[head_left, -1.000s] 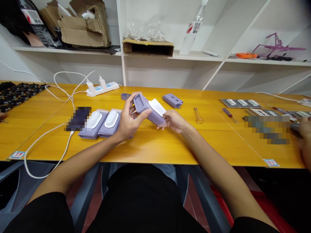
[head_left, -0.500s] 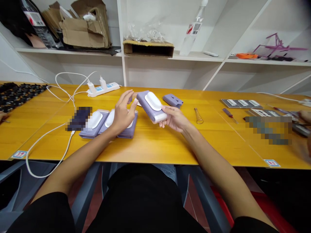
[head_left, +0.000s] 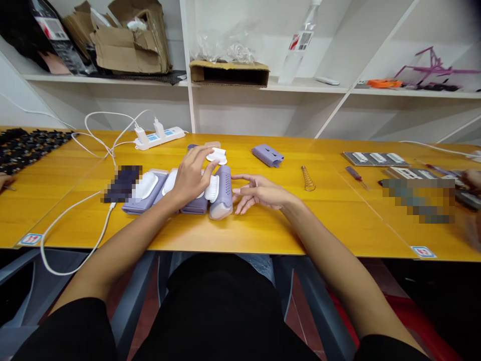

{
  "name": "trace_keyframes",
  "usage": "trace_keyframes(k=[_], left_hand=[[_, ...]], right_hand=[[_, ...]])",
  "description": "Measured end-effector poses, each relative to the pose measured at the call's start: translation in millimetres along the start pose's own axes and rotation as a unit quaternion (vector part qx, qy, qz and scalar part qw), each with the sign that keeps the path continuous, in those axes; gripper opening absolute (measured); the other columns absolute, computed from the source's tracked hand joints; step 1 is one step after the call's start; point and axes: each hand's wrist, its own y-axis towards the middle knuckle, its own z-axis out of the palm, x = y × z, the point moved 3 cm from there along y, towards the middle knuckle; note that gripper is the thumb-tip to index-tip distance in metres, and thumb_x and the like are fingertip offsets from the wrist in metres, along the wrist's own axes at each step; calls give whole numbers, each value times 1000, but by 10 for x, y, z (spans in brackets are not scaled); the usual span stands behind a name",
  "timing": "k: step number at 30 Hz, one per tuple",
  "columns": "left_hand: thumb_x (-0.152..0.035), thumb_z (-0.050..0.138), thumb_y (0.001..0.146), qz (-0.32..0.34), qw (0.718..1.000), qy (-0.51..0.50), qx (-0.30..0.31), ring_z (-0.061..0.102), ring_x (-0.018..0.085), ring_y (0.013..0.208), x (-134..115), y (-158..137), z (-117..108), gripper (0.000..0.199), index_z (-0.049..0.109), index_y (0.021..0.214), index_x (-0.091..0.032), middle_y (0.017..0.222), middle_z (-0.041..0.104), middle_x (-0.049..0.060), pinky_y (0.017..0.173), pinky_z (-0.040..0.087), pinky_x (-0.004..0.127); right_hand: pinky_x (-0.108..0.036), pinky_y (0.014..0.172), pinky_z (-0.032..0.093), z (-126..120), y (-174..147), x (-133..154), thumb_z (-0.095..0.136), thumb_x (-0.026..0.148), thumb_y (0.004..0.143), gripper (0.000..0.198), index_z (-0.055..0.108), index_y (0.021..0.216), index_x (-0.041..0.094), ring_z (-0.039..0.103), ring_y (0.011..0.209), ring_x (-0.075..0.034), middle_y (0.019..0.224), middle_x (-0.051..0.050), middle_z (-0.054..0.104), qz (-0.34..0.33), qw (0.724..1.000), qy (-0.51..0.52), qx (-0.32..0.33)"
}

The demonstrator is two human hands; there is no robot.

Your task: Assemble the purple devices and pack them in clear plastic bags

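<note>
A purple perforated case (head_left: 225, 188) with a white oval, ridge-edged piece stands on its narrow side at the right end of a row of similar units. My right hand (head_left: 261, 194) is open just to its right, fingers apart, fingertips at or very near its side. Over the row's third unit (head_left: 194, 205) is my left hand (head_left: 194, 173), open, thumb apart from the bent fingers; it partly hides that unit. Two more purple units with white tops, the leftmost unit (head_left: 146, 189) among them, lie further left. Behind my left fingertips is a loose white part (head_left: 217, 156).
A purple perforated shell (head_left: 267, 155) and a coil spring (head_left: 307, 179) lie to the right. A power strip (head_left: 160, 138) with white cables stands behind a blurred dark object (head_left: 122, 184). Further right are a screwdriver (head_left: 356, 176) and a tray of white parts (head_left: 376, 159), near another person's hand.
My right hand has lowered the purple case from the air to the table beside the row, turned it onto its side and let go. My left hand has shifted little.
</note>
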Motion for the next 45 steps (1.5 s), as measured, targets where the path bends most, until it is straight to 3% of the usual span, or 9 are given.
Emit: trace_keyframes(k=[6, 15, 20, 25, 33, 36, 39, 41, 45], left_hand=[[-63, 65, 112, 58, 972, 21, 226, 73, 41, 145, -187, -154, 162, 58, 78, 147, -19, 159, 76, 20, 124, 56, 57], [-81, 75, 101, 182, 935, 90, 291, 57, 50, 162, -571, -331, 237, 92, 68, 160, -10, 168, 65, 30, 131, 44, 67], [-66, 67, 111, 217, 914, 111, 324, 53, 46, 166, -676, -375, 260, 67, 74, 151, -13, 168, 68, 23, 136, 36, 70], [-43, 70, 106, 219, 919, 123, 302, 59, 47, 159, -604, -357, 239, 41, 82, 130, -12, 149, 79, 23, 133, 37, 70], [-47, 71, 114, 234, 947, 90, 201, 72, 40, 141, -510, -293, 231, 36, 81, 119, -13, 132, 84, 18, 118, 52, 57], [-39, 68, 117, 234, 958, 87, 143, 76, 38, 134, -478, -262, 220, 29, 80, 115, -12, 126, 86, 17, 107, 56, 51], [-34, 68, 117, 221, 966, 86, 107, 79, 35, 124, -447, -232, 191, 24, 79, 115, -13, 121, 87, 15, 100, 57, 49], [-32, 68, 117, 208, 970, 81, 96, 80, 33, 119, -439, -213, 170, 21, 79, 113, -15, 118, 87, 14, 97, 57, 48], [-29, 66, 117, 196, 975, 68, 79, 79, 31, 113, -448, -183, 143, 19, 78, 110, -16, 114, 87, 13, 94, 57, 46]], right_hand=[[-36, 58, 76, -121, 58, -3, 100, 25, 91, 65, 63, 143, 15, 88, 69, -27, 99, -10, 87, -56, 994, -13, -91], [-30, 55, 70, -240, 69, 38, 104, 31, 89, 49, 77, 127, 16, 84, 72, -22, 103, -11, 86, -92, 977, -75, -180], [-37, 62, 69, -423, 45, 97, 97, 42, 93, 32, 83, 110, 19, 83, 77, -26, 103, -13, 88, -140, 940, -180, -252], [-52, 100, 66, -835, -137, 278, 76, 36, 102, 18, 86, 104, 21, 84, 101, -35, 108, -14, 90, -172, 771, -453, -413], [-61, 119, 55, -1604, -384, 283, 70, 37, 105, 38, 82, 130, 12, 73, 134, -45, 135, -28, 80, -10, 644, -535, -547], [-66, 118, 54, -1862, -455, 164, 83, 49, 98, 61, 74, 144, 11, 63, 147, -52, 152, -34, 67, 117, 625, -530, -560], [-67, 107, 59, -2044, -472, 50, 95, 46, 83, 72, 73, 143, 12, 69, 134, -54, 143, -35, 69, 192, 655, -500, -533], [-66, 103, 61, -2099, -475, 19, 93, 36, 81, 68, 72, 142, 13, 74, 126, -52, 131, -32, 75, 207, 668, -483, -527], [-66, 110, 60, -2058, -506, 102, 87, 25, 84, 66, 68, 146, 12, 73, 133, -52, 134, -33, 75, 147, 641, -494, -569]])
